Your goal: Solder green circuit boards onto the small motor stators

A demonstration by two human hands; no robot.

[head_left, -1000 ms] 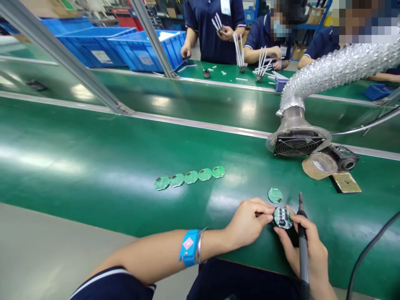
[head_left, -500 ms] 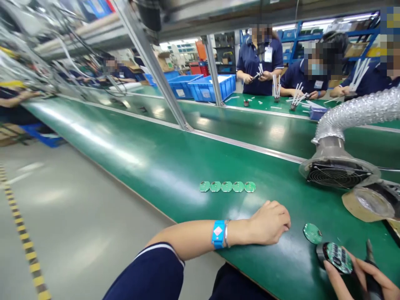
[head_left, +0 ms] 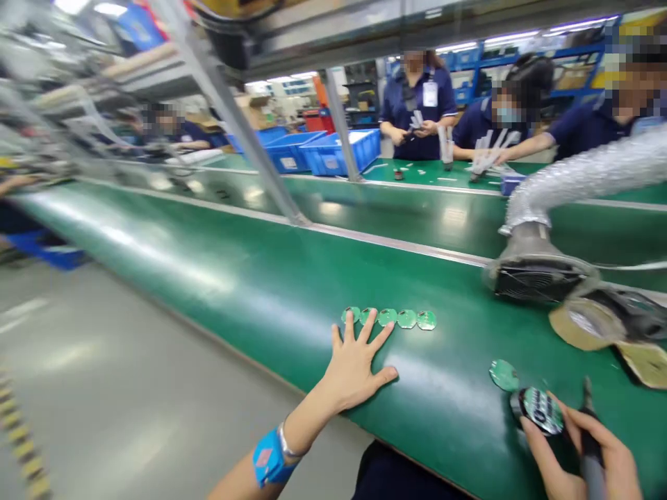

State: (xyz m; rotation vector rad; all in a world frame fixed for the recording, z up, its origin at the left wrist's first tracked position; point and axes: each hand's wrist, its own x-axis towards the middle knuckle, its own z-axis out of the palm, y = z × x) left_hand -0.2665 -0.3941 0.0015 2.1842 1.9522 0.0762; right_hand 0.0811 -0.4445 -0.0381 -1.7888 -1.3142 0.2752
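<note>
My left hand, fingers spread, reaches over a row of several round green circuit boards. Its fingertips overlap the boards at the row's left end; whether they touch is hard to tell. At the lower right, my right hand pinches a round black housing between thumb and fingers. A green circuit board faces up on that housing. Also in this hand is a soldering iron with a dark grip, its tip pointing away from me. One loose round board lies just beyond the housing.
A fume fan on a silver duct stands at the right, beside a roll of tape. Metal posts rise behind the green bench. Across it, co-workers handle white strips near blue bins.
My left hand has swung left and forward to the row of boards, and its curled fingers have spread. My right hand keeps hold of the housing and iron. The view has shifted slightly.
</note>
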